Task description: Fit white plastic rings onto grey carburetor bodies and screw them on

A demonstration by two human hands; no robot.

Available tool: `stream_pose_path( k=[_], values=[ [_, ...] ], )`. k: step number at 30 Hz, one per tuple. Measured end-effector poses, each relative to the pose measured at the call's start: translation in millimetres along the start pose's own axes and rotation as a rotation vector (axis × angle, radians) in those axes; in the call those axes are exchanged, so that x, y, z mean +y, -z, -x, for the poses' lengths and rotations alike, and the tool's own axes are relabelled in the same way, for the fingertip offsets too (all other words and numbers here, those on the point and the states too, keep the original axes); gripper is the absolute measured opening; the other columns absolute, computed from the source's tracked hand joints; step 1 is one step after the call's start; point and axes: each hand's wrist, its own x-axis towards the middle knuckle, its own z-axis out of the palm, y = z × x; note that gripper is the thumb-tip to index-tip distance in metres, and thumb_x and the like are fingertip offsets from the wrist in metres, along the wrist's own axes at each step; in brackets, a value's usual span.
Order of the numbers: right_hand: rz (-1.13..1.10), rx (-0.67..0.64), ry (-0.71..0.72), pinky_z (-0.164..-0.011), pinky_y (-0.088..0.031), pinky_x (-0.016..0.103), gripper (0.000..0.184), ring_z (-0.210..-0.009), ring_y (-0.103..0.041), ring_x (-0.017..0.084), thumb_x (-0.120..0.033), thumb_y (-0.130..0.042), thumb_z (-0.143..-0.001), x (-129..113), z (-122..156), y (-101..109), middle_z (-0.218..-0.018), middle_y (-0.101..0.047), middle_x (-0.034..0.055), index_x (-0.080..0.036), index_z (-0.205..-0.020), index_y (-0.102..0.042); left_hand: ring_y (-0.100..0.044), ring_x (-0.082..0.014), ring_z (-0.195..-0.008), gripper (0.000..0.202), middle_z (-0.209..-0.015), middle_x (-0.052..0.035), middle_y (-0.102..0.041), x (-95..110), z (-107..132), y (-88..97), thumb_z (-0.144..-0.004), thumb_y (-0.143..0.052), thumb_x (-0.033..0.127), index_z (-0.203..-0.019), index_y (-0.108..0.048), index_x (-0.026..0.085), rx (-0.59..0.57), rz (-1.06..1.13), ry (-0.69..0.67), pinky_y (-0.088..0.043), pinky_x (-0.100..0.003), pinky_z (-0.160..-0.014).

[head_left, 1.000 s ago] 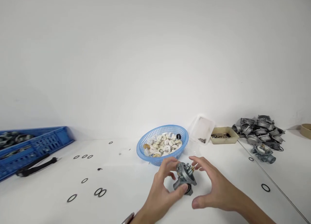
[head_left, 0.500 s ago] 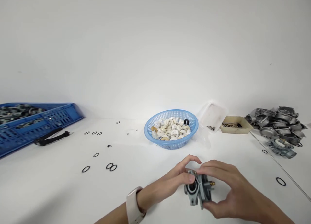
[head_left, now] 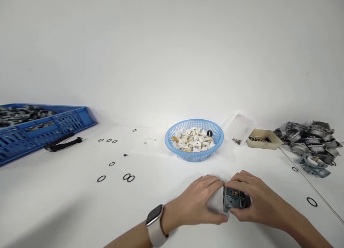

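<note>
the white table [head_left: 67, 212] carried a blue crate [head_left: 40, 128] at far left, a black strap [head_left: 63, 144] just beside it, and loose black o-rings [head_left: 127, 176] scattered nearby. a blue basket [head_left: 194, 155] stood mid-table, with a clear lid [head_left: 238, 128] and a beige tray [head_left: 263, 142] to its right, then a heap of metal castings [head_left: 309, 142]. the small grey metal part [head_left: 233, 199] near the front edge seemed to rest on the table too, its underside hidden.

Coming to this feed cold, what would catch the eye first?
The left hand and right hand clasp a small grey metal part low at centre. Just behind it sits a blue basket of pale rings; a heap of metal castings lies far right, a blue crate far left.
</note>
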Motion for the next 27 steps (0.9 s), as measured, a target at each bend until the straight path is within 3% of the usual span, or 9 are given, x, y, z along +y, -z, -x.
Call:
stream_pose_path(
  k=[3, 7, 10, 12, 14, 17, 19, 22, 27],
  values=[
    [0.002, -0.014, -0.007, -0.084, -0.055, 0.04, 0.044, -0.094, -0.063, 0.024, -0.02, -0.074, -0.077, 0, 1, 0, -0.103, -0.07, 0.0047, -0.025, -0.12, -0.069, -0.066, -0.0291, -0.1, 0.056, -0.112, -0.0062, -0.069, -3, 0, -1.3, -0.073, -0.087, 0.045, -0.118, -0.065, 0.02, 0.027, -0.037, -0.008, -0.053, -0.04, -0.09],
    [0.031, 0.061, 0.0, -0.095, -0.053, 0.045, 0.045, -0.107, -0.066, 0.03, -0.041, -0.08, -0.08, 14, -1, 3, -0.116, -0.073, 0.0072, -0.026, -0.121, -0.069, -0.067, -0.0294, -0.103, 0.064, -0.115, -0.0064, -0.07, -4, 2, -2.3, -0.072, -0.089, 0.049, -0.123, -0.063, 0.02, 0.069, -0.076, -0.035, -0.052, -0.04, -0.092],
    [0.062, 0.205, -0.005, -0.096, -0.052, 0.047, 0.035, -0.11, -0.067, 0.03, -0.049, -0.066, -0.093, 29, -22, 11, -0.117, -0.075, 0.008, -0.026, -0.119, -0.07, -0.068, -0.0292, -0.101, 0.066, -0.112, -0.0067, -0.07, -4, 2, -4.1, -0.071, -0.089, 0.054, -0.121, -0.064, 0.02, 0.078, -0.148, -0.078, -0.052, -0.038, -0.091],
    [0.094, 0.229, -0.011, -0.095, -0.052, 0.046, 0.032, -0.108, -0.067, 0.029, -0.05, -0.058, -0.098, 33, -48, 20, -0.114, -0.075, 0.0076, -0.025, -0.114, -0.07, -0.068, -0.0286, -0.098, 0.065, -0.109, -0.0066, -0.071, -5, 2, -5.1, -0.071, -0.088, 0.056, -0.119, -0.064, 0.02, 0.07, -0.198, -0.093, -0.052, -0.037, -0.088],
    [0.16, 0.178, -0.034, -0.097, -0.051, 0.044, 0.032, -0.112, -0.065, 0.029, -0.048, -0.054, -0.099, 28, -81, 32, -0.117, -0.074, 0.0071, -0.025, -0.114, -0.071, -0.068, -0.0275, -0.095, 0.063, -0.108, -0.0063, -0.07, -5, 2, -5.7, -0.073, -0.086, 0.059, -0.117, -0.064, 0.019, 0.064, -0.228, -0.098, -0.051, -0.036, -0.086],
    [0.358, -0.018, -0.144, -0.097, -0.048, 0.036, 0.032, -0.119, -0.061, 0.025, -0.036, -0.046, -0.102, 17, -136, 45, -0.125, -0.071, 0.0054, -0.026, -0.12, -0.07, -0.068, -0.0261, -0.091, 0.062, -0.11, -0.0066, -0.069, -5, 3, -5.9, -0.076, -0.081, 0.065, -0.112, -0.064, 0.018, 0.068, -0.258, -0.109, -0.051, -0.036, -0.083],
    [0.412, -0.09, -0.181, -0.093, -0.048, 0.034, 0.029, -0.113, -0.063, 0.024, -0.03, -0.048, -0.1, 13, -170, 46, -0.12, -0.073, 0.0064, -0.026, -0.115, -0.072, -0.067, -0.0253, -0.09, 0.063, -0.11, -0.0066, -0.068, -5, 3, -5.4, -0.076, -0.079, 0.068, -0.11, -0.064, 0.017, 0.066, -0.284, -0.116, -0.051, -0.036, -0.082],
    [0.479, -0.226, -0.257, -0.086, -0.051, 0.035, 0.016, -0.095, -0.067, 0.022, -0.028, -0.059, -0.097, 15, -210, 36, -0.103, -0.074, 0.0072, -0.02, -0.099, -0.073, -0.067, -0.0239, -0.088, 0.062, -0.105, -0.005, -0.067, -4, 3, -3.8, -0.075, -0.08, 0.068, -0.107, -0.065, 0.017, 0.041, -0.325, -0.126, -0.051, -0.034, -0.08],
    [0.582, -0.375, -0.355, -0.089, -0.055, 0.043, 0.027, -0.097, -0.067, 0.021, -0.04, -0.065, -0.098, 25, -241, 11, -0.112, -0.069, 0.0063, -0.016, -0.111, -0.067, -0.067, -0.0228, -0.086, 0.062, -0.104, -0.006, -0.068, -2, 1, -1.1, -0.074, -0.08, 0.066, -0.106, -0.066, 0.015, 0.029, -0.358, -0.143, -0.051, -0.033, -0.078]
  ],
)
